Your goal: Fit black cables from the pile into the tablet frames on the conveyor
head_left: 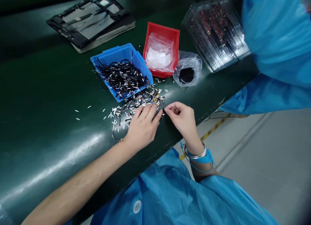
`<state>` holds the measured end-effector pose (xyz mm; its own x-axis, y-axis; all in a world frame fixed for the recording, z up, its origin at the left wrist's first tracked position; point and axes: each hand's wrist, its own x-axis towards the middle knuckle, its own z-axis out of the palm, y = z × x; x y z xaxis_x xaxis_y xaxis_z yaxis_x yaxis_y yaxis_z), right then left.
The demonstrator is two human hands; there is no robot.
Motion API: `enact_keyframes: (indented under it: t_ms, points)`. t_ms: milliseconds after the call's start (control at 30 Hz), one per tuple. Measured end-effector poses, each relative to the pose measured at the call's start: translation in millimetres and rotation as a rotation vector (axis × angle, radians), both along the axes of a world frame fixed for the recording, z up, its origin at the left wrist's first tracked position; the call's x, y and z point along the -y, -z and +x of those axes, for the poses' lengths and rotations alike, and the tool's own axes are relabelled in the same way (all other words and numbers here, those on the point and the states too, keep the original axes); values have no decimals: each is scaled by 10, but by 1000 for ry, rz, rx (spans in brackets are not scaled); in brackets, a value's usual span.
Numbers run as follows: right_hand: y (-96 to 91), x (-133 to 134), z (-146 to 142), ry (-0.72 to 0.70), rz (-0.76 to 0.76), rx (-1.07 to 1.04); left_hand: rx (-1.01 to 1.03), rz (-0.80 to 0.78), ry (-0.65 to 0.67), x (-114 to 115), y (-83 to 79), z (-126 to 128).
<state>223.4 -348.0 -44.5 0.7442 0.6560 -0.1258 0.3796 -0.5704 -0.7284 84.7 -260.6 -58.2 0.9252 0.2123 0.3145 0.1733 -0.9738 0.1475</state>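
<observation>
My left hand rests on the dark green belt, fingers together and pressed on a thin black cable at the edge of a loose pile of cables. My right hand is curled in a pinch, its fingertips meeting the left ones at about the cable's end. What it pinches is too small to name. A blue bin full of black cables with white tags stands just behind the pile.
A red bin with clear bags, a small plastic bag of black parts, a stack of clear trays and a black frame panel lie farther back. White tag scraps litter the belt. Another person's blue sleeve is at right.
</observation>
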Motion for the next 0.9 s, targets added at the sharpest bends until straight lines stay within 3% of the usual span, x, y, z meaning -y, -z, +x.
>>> enact_keyframes:
  t_ms: [367,700,900]
  points:
    - [-45,-86,-47,54,-135,120,-13,30,8,28,62,-10]
    - [27,-42,-125,80,-29,125,-30,93,14,51,69,-1]
    - [5,-98,77,11,-63,3,-65,76,29,47,68,-2]
